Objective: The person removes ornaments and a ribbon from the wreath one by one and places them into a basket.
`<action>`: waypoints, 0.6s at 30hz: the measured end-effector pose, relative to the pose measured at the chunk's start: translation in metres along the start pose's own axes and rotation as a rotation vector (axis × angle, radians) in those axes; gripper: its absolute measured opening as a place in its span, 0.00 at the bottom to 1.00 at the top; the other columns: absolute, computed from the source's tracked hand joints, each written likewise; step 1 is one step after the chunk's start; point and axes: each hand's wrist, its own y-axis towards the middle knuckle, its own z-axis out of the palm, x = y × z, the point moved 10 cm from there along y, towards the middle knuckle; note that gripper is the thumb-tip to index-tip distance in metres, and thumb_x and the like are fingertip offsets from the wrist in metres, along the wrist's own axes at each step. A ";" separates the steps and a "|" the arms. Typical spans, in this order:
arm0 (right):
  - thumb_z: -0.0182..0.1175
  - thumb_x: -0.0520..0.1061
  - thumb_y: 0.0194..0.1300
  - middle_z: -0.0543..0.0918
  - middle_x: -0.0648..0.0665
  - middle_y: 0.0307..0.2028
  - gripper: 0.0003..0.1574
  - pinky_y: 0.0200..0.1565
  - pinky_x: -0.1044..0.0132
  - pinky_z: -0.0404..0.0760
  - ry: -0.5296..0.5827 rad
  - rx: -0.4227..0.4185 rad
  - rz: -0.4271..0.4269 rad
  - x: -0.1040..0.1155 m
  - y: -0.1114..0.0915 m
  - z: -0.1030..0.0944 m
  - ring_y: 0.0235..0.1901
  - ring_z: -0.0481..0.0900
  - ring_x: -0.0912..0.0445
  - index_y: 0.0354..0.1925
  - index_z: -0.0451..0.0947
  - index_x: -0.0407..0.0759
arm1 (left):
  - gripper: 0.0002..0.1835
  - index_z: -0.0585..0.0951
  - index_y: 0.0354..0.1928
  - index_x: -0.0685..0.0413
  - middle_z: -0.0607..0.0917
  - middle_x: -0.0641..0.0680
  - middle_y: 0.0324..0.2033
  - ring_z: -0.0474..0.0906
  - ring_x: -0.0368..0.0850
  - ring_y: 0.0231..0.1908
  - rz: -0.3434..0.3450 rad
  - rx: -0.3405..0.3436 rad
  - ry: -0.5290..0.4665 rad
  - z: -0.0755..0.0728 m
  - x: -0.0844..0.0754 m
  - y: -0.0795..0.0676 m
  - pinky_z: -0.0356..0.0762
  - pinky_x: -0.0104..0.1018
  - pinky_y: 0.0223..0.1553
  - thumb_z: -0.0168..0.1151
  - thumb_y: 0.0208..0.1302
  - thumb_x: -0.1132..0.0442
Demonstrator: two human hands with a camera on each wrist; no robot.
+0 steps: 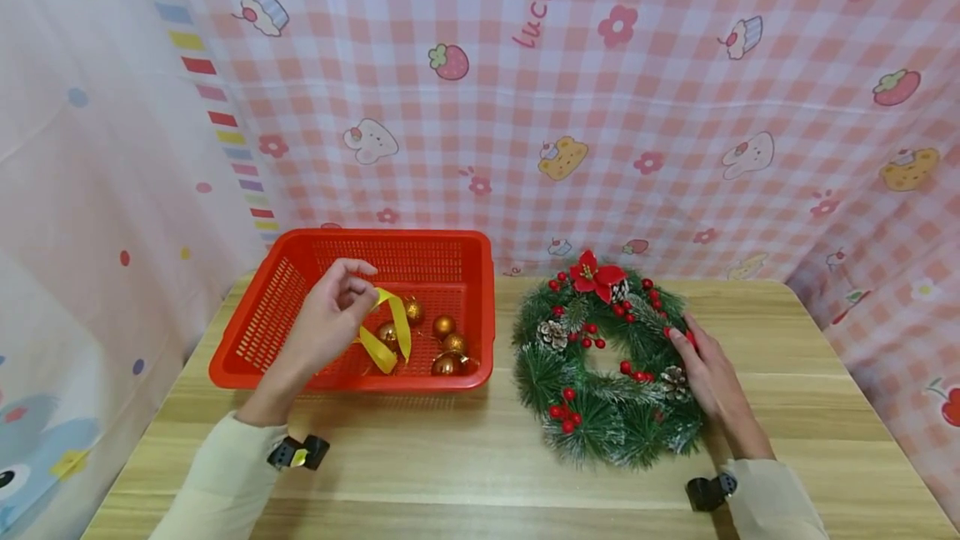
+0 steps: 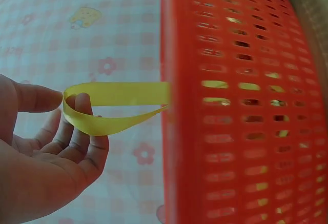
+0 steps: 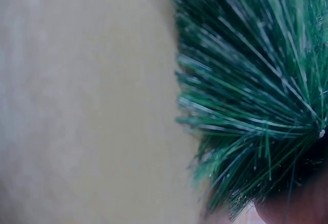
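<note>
Over the red plastic basket (image 1: 486,315), my left hand (image 1: 330,319) pinches a yellow ribbon (image 1: 402,330) between thumb and fingertips. In the left wrist view the ribbon (image 2: 105,125) loops at the thumb, and both its strands run down behind the basket wall (image 2: 220,144). A green Christmas wreath (image 1: 551,369) with red berries, pinecones and a red poinsettia (image 1: 596,277) lies to the right of the basket. My right hand (image 1: 716,382) grips the wreath's right side, thumb on top. The right wrist view is mostly wreath needles (image 3: 246,96), with the fingers nearly out of frame.
Several golden baubles (image 1: 444,325) lie on the basket floor. Basket and wreath stand side by side on a wooden table (image 1: 480,473). Behind the table hangs a pink checked curtain (image 1: 495,140), and a pale patterned cloth (image 1: 82,190) hangs on the left.
</note>
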 end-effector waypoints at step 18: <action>0.33 0.67 0.77 0.49 0.22 0.73 0.46 0.66 0.30 0.49 0.001 -0.001 0.008 0.000 -0.002 0.000 0.71 0.46 0.27 0.79 0.38 0.43 | 0.14 0.73 0.55 0.55 0.82 0.56 0.41 0.79 0.51 0.40 0.010 0.035 0.204 0.012 0.018 -0.005 0.79 0.39 0.37 0.56 0.70 0.68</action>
